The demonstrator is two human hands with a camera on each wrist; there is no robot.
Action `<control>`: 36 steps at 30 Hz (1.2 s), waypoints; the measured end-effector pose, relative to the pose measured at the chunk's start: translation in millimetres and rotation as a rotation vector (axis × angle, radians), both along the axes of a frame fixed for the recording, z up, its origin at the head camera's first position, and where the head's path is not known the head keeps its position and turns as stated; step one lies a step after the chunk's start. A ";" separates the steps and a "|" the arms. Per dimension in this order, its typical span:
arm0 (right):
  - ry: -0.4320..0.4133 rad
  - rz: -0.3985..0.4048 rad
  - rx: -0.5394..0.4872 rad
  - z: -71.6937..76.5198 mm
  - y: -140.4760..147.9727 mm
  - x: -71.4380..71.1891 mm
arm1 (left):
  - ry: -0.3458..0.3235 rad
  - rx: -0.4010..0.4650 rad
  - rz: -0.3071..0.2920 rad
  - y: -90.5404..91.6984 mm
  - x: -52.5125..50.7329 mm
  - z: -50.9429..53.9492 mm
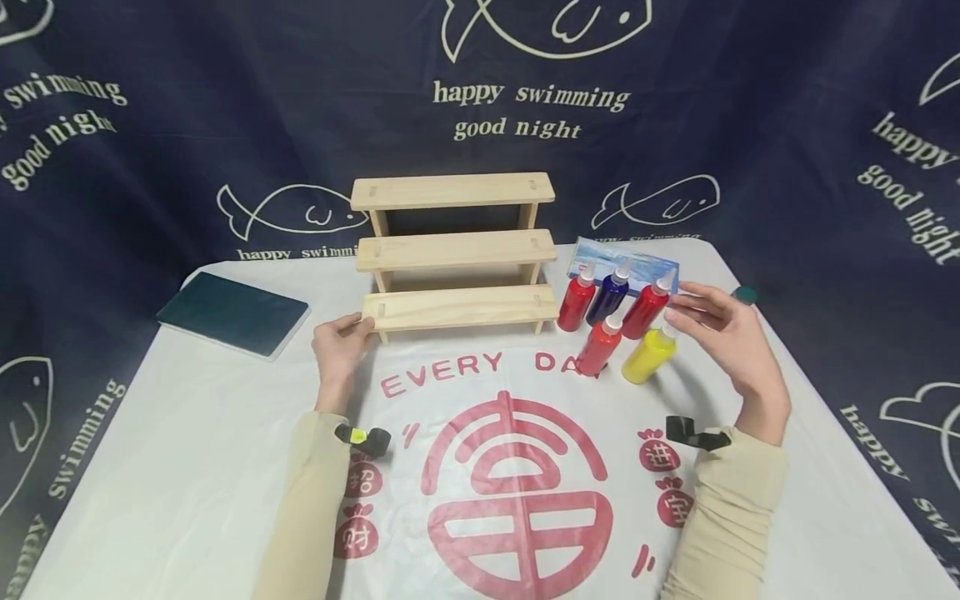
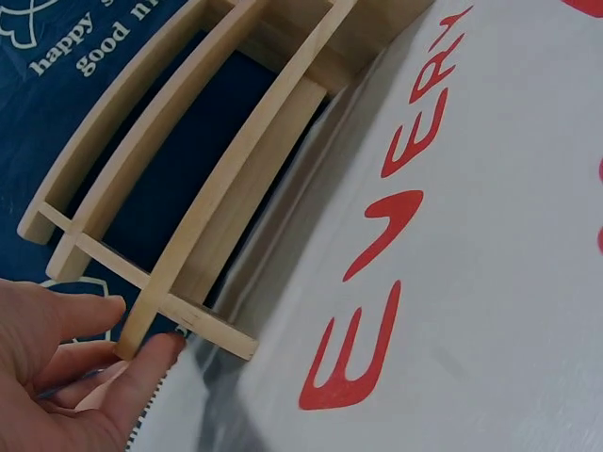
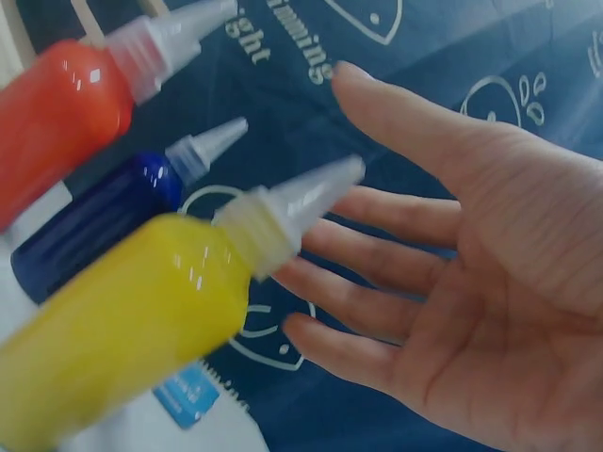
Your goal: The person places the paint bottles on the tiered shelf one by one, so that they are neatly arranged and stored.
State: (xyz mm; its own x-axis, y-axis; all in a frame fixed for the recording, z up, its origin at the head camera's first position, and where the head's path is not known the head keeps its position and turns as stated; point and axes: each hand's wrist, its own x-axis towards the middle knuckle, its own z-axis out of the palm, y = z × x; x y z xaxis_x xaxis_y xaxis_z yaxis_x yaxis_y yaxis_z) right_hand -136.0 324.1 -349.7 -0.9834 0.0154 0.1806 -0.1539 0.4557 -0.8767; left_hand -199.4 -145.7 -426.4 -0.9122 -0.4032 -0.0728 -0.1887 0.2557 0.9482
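Observation:
A three-tier wooden display shelf [image 1: 457,250] stands at the back of the table. My left hand [image 1: 341,342] pinches the left end of its lowest board, thumb on one side and fingers on the other in the left wrist view [image 2: 80,377]. Squeeze bottles of paint with white nozzle caps stand right of the shelf: a yellow bottle [image 1: 648,356], a dark blue bottle [image 1: 608,300] and several red bottles [image 1: 647,311]. Beside the yellow and rightmost red bottles, my right hand [image 1: 723,333] has its fingers extended, holding nothing. In the right wrist view, the yellow nozzle overlaps the fingers.
A flat blue picture box [image 1: 626,260] lies behind the bottles. On the left of the table lies a dark green notebook [image 1: 232,312]. A small dark green round object [image 1: 745,295] shows beyond the right hand. A dark blue printed curtain [image 1: 300,100] hangs close behind the table.

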 end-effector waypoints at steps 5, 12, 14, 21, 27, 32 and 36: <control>-0.113 0.077 0.033 -9.9 7.7 -3.9 | 0.000 0.101 0.055 -2.1 -0.9 -1.4; -0.307 0.169 0.200 -24.9 13.8 -8.2 | -0.006 0.233 0.084 -2.7 -1.5 -0.9; -0.329 0.194 0.192 -29.7 14.1 -9.6 | -0.010 0.249 0.082 -2.4 -1.4 -0.7; -0.338 0.233 0.114 -43.3 14.4 -13.3 | -0.011 0.260 0.084 -1.5 -0.8 -0.8; -0.314 0.195 0.122 -44.5 15.6 -12.0 | 0.016 0.303 0.087 -1.1 -1.3 -2.2; -0.261 0.166 0.121 -37.0 18.0 -4.5 | 0.014 0.316 0.086 1.3 -2.0 -3.9; -0.200 0.151 0.126 -22.5 17.0 0.5 | 0.005 0.297 0.087 2.4 -2.0 -3.0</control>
